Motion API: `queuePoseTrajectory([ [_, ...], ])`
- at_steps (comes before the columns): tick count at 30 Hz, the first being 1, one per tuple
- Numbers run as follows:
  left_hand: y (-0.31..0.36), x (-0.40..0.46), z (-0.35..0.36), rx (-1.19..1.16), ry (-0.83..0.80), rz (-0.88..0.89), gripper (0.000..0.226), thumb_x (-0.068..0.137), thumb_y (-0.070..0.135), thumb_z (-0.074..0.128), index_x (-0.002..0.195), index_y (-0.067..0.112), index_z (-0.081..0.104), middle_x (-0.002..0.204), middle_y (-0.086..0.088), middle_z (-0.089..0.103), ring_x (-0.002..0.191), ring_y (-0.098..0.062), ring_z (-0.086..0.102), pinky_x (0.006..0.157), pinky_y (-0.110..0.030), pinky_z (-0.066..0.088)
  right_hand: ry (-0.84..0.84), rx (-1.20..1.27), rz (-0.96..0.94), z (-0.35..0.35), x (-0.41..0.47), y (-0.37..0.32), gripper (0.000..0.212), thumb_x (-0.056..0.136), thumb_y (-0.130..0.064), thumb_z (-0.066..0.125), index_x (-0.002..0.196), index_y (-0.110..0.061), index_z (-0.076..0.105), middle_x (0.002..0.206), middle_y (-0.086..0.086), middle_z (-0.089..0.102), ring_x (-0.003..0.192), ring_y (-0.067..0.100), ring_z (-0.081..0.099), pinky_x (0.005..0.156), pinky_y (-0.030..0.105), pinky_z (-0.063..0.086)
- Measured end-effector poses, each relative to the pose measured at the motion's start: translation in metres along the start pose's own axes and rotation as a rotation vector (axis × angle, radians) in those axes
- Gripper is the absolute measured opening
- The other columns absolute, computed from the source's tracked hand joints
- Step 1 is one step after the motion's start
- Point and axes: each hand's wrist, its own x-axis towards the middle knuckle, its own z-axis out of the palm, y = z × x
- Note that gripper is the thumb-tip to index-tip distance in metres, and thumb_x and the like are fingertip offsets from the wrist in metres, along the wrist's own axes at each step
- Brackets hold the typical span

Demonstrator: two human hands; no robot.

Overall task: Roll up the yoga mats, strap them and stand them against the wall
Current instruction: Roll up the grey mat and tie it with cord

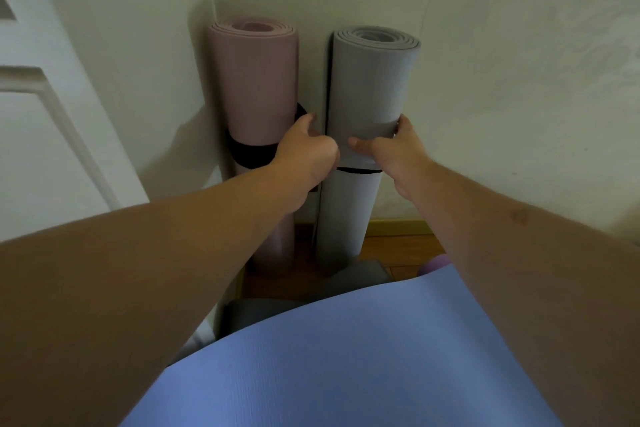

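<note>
The blue mat point(346, 357) lay unrolled below me. The grey mat point(367, 87) stood against the wall point(502, 45) beside the pink mat point(256, 80); my left hand point(308, 152) and right hand point(394, 149) gripped it above its black strap point(358, 170).

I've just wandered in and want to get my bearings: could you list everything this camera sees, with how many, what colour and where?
pink mat: one, dusty pink, rolled, standing in the corner against the wall.
wide strap: one, black, around the pink mat's middle.
grey mat: one, grey, rolled, standing against the wall to the right of the pink mat.
thin strap: one, black, around the grey mat's middle.
blue mat: one, blue, across the bottom of the view, nearest the camera.
wall: one, off-white, behind the mats.
door: one, white, at left.
floor: wood brown, at the foot of the mats.
left hand: one, at the grey mat's left side, fingers curled.
right hand: one, gripping the grey mat's right side.
</note>
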Motion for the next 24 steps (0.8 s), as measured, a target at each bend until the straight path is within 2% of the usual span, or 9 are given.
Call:
queuePoseTrajectory([
  [3, -0.009, -0.003, -0.002, 0.023, -0.003, 0.002, 0.079, 0.099, -0.010, 0.054, 0.166, 0.020, 0.024, 0.161, -0.012, 0.037, 0.144, -0.035, 0.044, 0.117, -0.056, 0.042, 0.002, 0.006, 0.005, -0.009, -0.004, 0.003, 0.083, 0.079, -0.024, 0.095, 0.147, -0.026, 0.047, 0.114, -0.018, 0.060, 0.116, 0.019, 0.060, 0.098, 0.040, 0.053],
  [5, -0.012, -0.006, -0.002, 0.027, 0.003, -0.002, 0.077, 0.099, -0.010, 0.054, 0.165, 0.019, 0.027, 0.157, -0.013, 0.039, 0.141, -0.038, 0.046, 0.114, -0.056, 0.045, 0.010, 0.005, 0.027, -0.014, -0.008, 0.001, 0.083, 0.083, -0.023, 0.092, 0.149, -0.024, 0.044, 0.101, -0.026, 0.050, 0.111, 0.017, 0.056, 0.094, 0.034, 0.048],
  [7, -0.014, -0.009, -0.002, 0.031, 0.008, -0.001, 0.076, 0.098, -0.013, 0.052, 0.165, 0.016, 0.028, 0.157, -0.014, 0.040, 0.141, -0.037, 0.046, 0.114, -0.053, 0.045, 0.023, -0.001, 0.032, -0.017, -0.009, 0.002, 0.084, 0.082, -0.023, 0.093, 0.149, -0.025, 0.044, 0.101, -0.028, 0.048, 0.117, 0.019, 0.057, 0.093, 0.032, 0.044],
  [9, -0.016, -0.012, -0.002, 0.041, 0.007, -0.002, 0.077, 0.097, -0.015, 0.050, 0.164, 0.016, 0.029, 0.158, -0.012, 0.041, 0.144, -0.034, 0.043, 0.115, -0.052, 0.045, 0.021, -0.017, 0.033, -0.018, -0.010, 0.002, 0.089, 0.081, -0.023, 0.094, 0.153, -0.026, 0.041, 0.112, -0.027, 0.054, 0.128, 0.020, 0.056, 0.094, 0.033, 0.044],
  [10, -0.017, -0.012, -0.002, 0.047, 0.009, -0.009, 0.078, 0.096, -0.015, 0.050, 0.164, 0.017, 0.031, 0.159, -0.010, 0.041, 0.144, -0.032, 0.043, 0.114, -0.052, 0.046, 0.019, -0.023, 0.041, -0.018, -0.011, 0.003, 0.096, 0.082, -0.023, 0.093, 0.159, -0.026, 0.036, 0.126, -0.023, 0.057, 0.133, 0.021, 0.054, 0.097, 0.034, 0.045],
  [12, -0.020, -0.012, -0.001, 0.061, 0.018, -0.019, 0.080, 0.094, -0.015, 0.051, 0.164, 0.019, 0.033, 0.159, -0.009, 0.043, 0.144, -0.032, 0.044, 0.114, -0.051, 0.047, 0.024, -0.026, 0.061, -0.018, -0.012, 0.004, 0.112, 0.084, -0.024, 0.092, 0.168, -0.025, 0.018, 0.159, -0.007, 0.046, 0.145, 0.025, 0.047, 0.107, 0.038, 0.044],
  [13, -0.022, -0.012, -0.001, 0.069, 0.022, -0.019, 0.079, 0.094, -0.015, 0.052, 0.163, 0.018, 0.034, 0.159, -0.009, 0.043, 0.144, -0.031, 0.044, 0.114, -0.050, 0.047, 0.031, -0.030, 0.064, -0.019, -0.012, 0.005, 0.116, 0.084, -0.025, 0.092, 0.170, -0.025, 0.013, 0.166, -0.002, 0.039, 0.148, 0.027, 0.043, 0.110, 0.039, 0.042],
  [18, -0.032, -0.010, -0.004, 0.086, 0.009, -0.004, 0.067, 0.101, -0.014, 0.049, 0.162, 0.007, 0.032, 0.159, -0.018, 0.041, 0.145, -0.034, 0.042, 0.117, -0.048, 0.041, 0.040, -0.050, 0.088, -0.020, -0.015, 0.014, 0.117, 0.085, -0.027, 0.091, 0.170, -0.019, 0.010, 0.172, 0.002, 0.029, 0.152, 0.030, 0.039, 0.113, 0.043, 0.039],
  [24, -0.050, -0.015, -0.008, 0.111, -0.032, -0.038, 0.069, 0.099, -0.017, 0.050, 0.161, 0.006, 0.032, 0.160, -0.016, 0.040, 0.146, -0.032, 0.042, 0.119, -0.047, 0.040, 0.044, -0.093, 0.141, -0.017, -0.024, 0.038, 0.118, 0.085, -0.026, 0.091, 0.170, -0.021, 0.010, 0.173, 0.002, 0.027, 0.154, 0.032, 0.036, 0.119, 0.049, 0.037],
])
